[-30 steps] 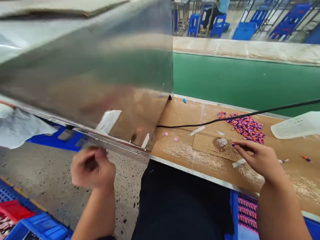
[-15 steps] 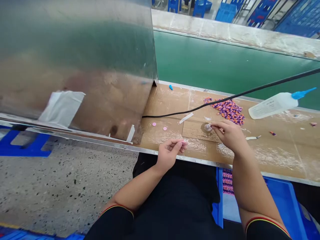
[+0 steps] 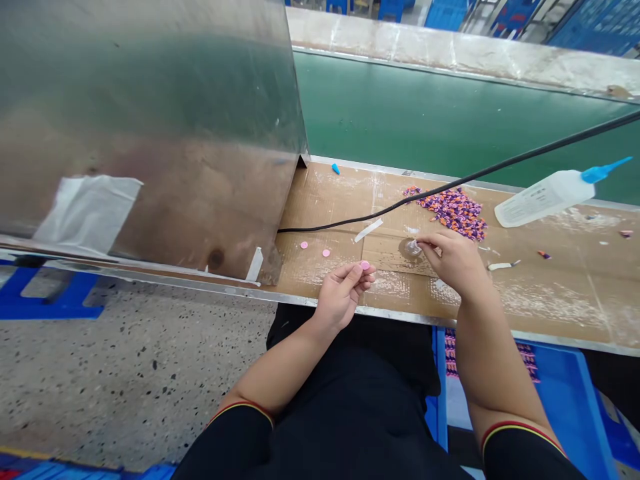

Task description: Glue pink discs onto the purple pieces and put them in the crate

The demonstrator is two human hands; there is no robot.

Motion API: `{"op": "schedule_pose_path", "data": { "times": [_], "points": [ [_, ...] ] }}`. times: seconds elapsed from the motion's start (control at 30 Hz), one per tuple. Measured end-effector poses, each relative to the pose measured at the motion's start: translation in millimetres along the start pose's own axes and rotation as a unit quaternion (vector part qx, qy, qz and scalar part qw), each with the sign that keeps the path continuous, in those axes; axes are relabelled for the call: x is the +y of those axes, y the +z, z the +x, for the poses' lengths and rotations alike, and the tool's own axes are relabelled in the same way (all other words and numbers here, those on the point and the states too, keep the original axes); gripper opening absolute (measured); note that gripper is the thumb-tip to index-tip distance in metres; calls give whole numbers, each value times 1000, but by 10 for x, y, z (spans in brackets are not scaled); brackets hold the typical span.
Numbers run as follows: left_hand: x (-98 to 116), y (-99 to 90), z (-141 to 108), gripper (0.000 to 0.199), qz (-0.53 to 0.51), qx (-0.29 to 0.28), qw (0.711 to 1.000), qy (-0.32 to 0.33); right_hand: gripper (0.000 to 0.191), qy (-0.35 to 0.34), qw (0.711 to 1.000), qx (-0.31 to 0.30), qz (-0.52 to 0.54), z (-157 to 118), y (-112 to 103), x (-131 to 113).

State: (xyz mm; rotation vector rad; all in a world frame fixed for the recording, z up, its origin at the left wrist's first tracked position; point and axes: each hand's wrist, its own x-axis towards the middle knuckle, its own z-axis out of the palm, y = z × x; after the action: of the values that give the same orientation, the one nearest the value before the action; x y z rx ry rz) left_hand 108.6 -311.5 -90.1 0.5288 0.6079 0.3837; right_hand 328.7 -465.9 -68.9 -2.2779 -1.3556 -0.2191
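Observation:
My left hand (image 3: 341, 295) pinches a small round pink disc (image 3: 365, 265) between thumb and forefinger, its flat face turned up, above the near edge of the cardboard. Two more pink discs lie flat to the left, one disc (image 3: 326, 253) nearer the hand and another disc (image 3: 304, 245) farther off. My right hand (image 3: 454, 261) is closed in a pinch over a round, wet-looking spot (image 3: 407, 249) on a cardboard piece (image 3: 383, 257). Something small and whitish shows at its fingertips, too small to name. Behind that hand lies a pile of small purple and orange pieces (image 3: 457, 215).
A clear squeeze bottle (image 3: 545, 198) with a blue nozzle stands right. A black cable (image 3: 360, 219) crosses the worktop (image 3: 560, 280). A big metal panel (image 3: 200, 167) bounds the left. Beyond runs a green belt (image 3: 400, 110). Below right is a blue tray (image 3: 565, 387).
The pink disc in my left hand has risen slightly and now shows its face more fully. My right hand stays pinched at the wet spot. The whole view has shifted a little.

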Motion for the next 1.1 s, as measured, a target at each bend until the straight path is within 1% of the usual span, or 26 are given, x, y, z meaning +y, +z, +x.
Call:
{"op": "schedule_pose_path", "data": {
  "times": [0.1, 0.17, 0.23, 0.3, 0.33, 0.37, 0.4, 0.43, 0.47, 0.5, 0.53, 0.57, 0.6, 0.63, 0.67, 0.7, 0.73, 0.77, 0.8, 0.83, 0.87, 0.9, 0.97, 1.0, 1.03, 1.1],
  "points": [
    [-17, 7, 4, 55, 9, -3, 1000, 5, 18, 39, 997, 44, 56, -66, -34, -194],
    [-44, 1, 14, 55, 31, -5, 999, 29, 15, 67, 982, 87, 151, -158, -22, -451],
    [-81, -18, 20, 55, 77, -7, 994, 80, 14, 92, 950, 102, 279, -272, 31, -759],
    [-111, -50, 17, 48, 157, -11, 972, 174, 16, 121, 904, 89, 400, -377, 109, -1042],
    [-118, -71, 14, 41, 212, -17, 948, 237, 18, 136, 880, 77, 449, -418, 148, -1152],
    [-117, -95, 11, 32, 272, -27, 911, 308, 21, 151, 857, 67, 488, -450, 183, -1236],
    [-108, -120, 10, 21, 333, -42, 861, 381, 23, 165, 837, 58, 519, -474, 212, -1293],
    [-89, -147, 13, 11, 390, -58, 802, 449, 25, 178, 819, 49, 543, -491, 235, -1323],
    [-60, -173, 20, 8, 437, -77, 739, 508, 27, 191, 801, 41, 565, -504, 250, -1331],
    [-21, -199, 31, 15, 471, -97, 679, 554, 28, 204, 783, 34, 586, -515, 261, -1321],
    [27, -222, 43, 23, 495, -121, 629, 588, 29, 219, 763, 27, 607, -525, 267, -1297],
    [83, -241, 56, 29, 509, -148, 590, 609, 31, 234, 742, 18, 628, -536, 271, -1263],
    [143, -255, 68, 33, 517, -179, 563, 619, 33, 251, 719, 9, 648, -547, 274, -1225],
    [204, -265, 75, 37, 521, -212, 547, 620, 35, 266, 696, -2, 667, -557, 275, -1185],
    [261, -269, 78, 41, 523, -240, 541, 613, 37, 279, 675, -14, 683, -566, 277, -1149],
    [309, -268, 74, 45, 522, -261, 545, 602, 38, 289, 657, -27, 696, -573, 279, -1119],
    [342, -262, 65, 49, 517, -275, 559, 586, 39, 296, 641, -39, 707, -578, 282, -1098],
    [358, -252, 50, 52, 507, -282, 584, 567, 40, 299, 629, -47, 716, -581, 286, -1089],
    [354, -240, 32, 53, 489, -282, 621, 544, 41, 300, 620, -49, 723, -582, 293, -1094],
    [330, -225, 12, 50, 462, -272, 669, 515, 41, 298, 619, -41, 726, -583, 303, -1112],
    [288, -208, -8, 43, 427, -254, 725, 477, 40, 293, 627, -22, 721, -585, 317, -1143],
    [233, -190, -26, 32, 382, -227, 786, 430, 38, 288, 646, 9, 707, -587, 334, -1185],
    [107, -152, -53, 11, 276, -149, 899, 307, 32, 267, 709, 93, 647, -594, 379, -1286],
    [49, -131, -62, 17, 223, -109, 939, 239, 27, 250, 743, 135, 606, -598, 405, -1339],
    [0, -110, -68, 27, 175, -77, 966, 176, 22, 230, 774, 172, 564, -603, 430, -1388],
    [-57, -70, -78, 39, 108, -42, 990, 76, 11, 189, 821, 217, 494, -608, 472, -1464]
  ]
}}
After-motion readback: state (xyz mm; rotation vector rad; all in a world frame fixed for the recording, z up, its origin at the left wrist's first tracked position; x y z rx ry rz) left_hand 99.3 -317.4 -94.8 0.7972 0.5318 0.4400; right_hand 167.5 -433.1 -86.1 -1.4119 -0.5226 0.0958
